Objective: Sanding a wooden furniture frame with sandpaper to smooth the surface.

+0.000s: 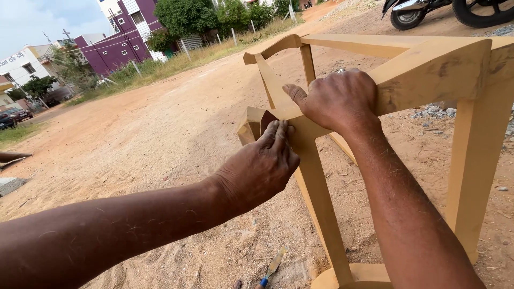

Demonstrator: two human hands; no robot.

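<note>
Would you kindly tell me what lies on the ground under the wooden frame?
Sandy ground with a blue-handled tool beside the frame; both forearms hide part of the ground.

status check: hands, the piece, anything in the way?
Left hand presses sandpaper on the chair frame. Right hand grips its rail. Chisel on the sand, clear of both hands.

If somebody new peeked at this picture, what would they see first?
First, the big yellowish wooden frame filling the right side, standing on sandy ground. The right hand grips its rail at the centre, while the left hand presses a folded piece of sandpaper against the joint just below. Far off at the upper left stands a purple building.
</note>
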